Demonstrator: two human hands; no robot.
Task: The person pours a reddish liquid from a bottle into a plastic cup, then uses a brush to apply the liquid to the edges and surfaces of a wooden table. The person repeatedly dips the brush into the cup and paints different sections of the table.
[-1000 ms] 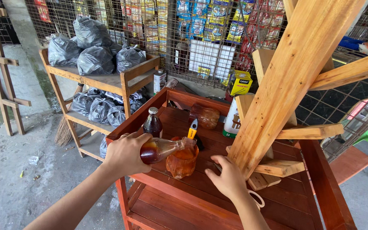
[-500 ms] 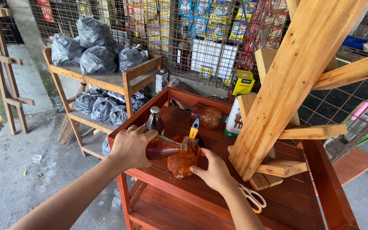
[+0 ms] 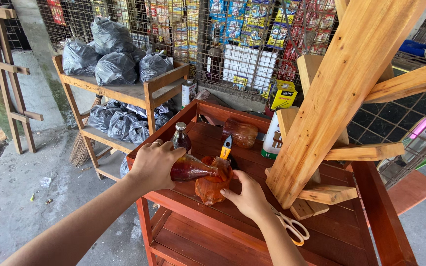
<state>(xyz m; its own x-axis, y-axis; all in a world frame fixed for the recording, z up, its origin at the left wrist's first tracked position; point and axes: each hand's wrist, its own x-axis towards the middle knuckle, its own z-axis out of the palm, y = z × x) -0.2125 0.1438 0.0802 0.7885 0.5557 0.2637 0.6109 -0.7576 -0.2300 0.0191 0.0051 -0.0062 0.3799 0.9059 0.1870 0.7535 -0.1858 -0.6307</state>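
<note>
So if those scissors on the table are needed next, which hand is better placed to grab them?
Probably the right hand: it only steadies the clear bag and lies close to the scissors. The left hand is occupied tilting the bottle into the bag, farther away.

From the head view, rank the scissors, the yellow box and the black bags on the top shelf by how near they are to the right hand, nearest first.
1. Scissors: just right of the right hand, on the red table.
2. Yellow box: behind the table, by the wire mesh.
3. Black bags: far left, on the wooden shelf.
</note>
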